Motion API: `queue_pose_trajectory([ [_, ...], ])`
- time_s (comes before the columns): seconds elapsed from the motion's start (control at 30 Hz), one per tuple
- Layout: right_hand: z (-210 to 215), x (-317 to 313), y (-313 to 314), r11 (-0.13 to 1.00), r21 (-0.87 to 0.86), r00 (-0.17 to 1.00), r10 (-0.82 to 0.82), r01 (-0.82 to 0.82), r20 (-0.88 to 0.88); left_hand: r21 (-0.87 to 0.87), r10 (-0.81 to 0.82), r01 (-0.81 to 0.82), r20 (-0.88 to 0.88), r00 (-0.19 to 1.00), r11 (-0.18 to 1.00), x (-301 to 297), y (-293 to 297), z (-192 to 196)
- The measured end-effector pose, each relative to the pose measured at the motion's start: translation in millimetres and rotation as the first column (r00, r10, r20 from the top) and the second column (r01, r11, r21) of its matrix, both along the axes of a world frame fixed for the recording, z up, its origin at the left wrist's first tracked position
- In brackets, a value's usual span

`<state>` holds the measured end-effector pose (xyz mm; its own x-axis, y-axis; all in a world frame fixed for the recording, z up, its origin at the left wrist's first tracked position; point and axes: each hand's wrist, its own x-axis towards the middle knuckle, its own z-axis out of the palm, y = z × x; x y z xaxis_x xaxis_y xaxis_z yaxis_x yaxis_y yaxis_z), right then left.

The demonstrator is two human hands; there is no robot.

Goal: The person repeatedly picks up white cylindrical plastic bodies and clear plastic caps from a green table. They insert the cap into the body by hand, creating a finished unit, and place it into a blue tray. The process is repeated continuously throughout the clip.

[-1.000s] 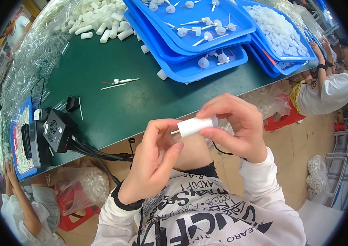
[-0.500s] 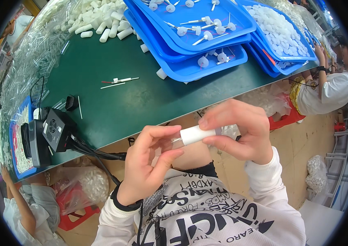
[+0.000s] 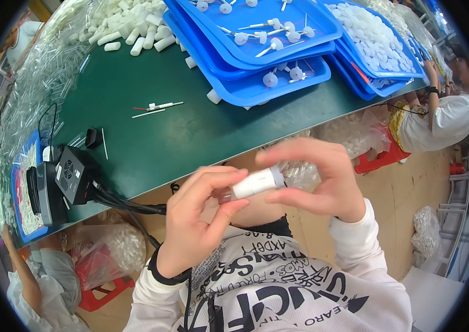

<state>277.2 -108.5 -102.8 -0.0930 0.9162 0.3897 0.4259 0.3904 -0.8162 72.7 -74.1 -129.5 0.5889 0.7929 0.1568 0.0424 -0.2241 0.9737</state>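
Note:
A short white plastic tube [image 3: 256, 182] with a clear end lies crosswise between both my hands, close to my chest and below the table's front edge. My left hand [image 3: 198, 221] pinches its left end with thumb and fingertips. Its right end sits in the curled fingers of my right hand [image 3: 323, 180]. Thin white sticks with a red tip [image 3: 160, 108] lie on the green table [image 3: 135, 83] beyond the hands.
Stacked blue trays [image 3: 262, 50] with white capped parts fill the table's far right; loose white tubes [image 3: 129, 30] lie far left. A black box with cables [image 3: 74, 174] sits at the table's left corner. Other people sit at right [image 3: 439, 119] and lower left [image 3: 41, 282].
Both hands have dropped lower and nearer my chest with the tube. The tube has tilted and my left fingers have closed onto its end.

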Motion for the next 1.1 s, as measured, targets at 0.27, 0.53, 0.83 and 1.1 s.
queue_pose_trajectory([
  [0.27,-13.4,-0.4,-18.5,0.985,0.071,0.970,-0.143,0.160,-0.198,-0.038,0.162,-0.157,0.200,0.966,0.987,7.7,-10.8,-2.9],
  [0.53,-15.7,-8.9,-19.6,0.998,0.025,0.988,-0.050,0.054,-0.148,0.224,0.150,-0.175,0.123,0.981,0.959,8.0,-10.8,-3.7],
  [0.83,-11.5,-1.4,-21.7,0.999,0.017,0.994,0.052,-0.051,-0.096,0.270,0.119,-0.137,0.082,0.990,0.953,8.2,-16.9,1.9],
  [1.1,-17.1,4.9,-15.4,0.981,-0.156,0.982,0.092,-0.118,-0.168,0.466,0.129,-0.114,0.000,0.992,0.877,9.6,-17.3,-1.6],
])
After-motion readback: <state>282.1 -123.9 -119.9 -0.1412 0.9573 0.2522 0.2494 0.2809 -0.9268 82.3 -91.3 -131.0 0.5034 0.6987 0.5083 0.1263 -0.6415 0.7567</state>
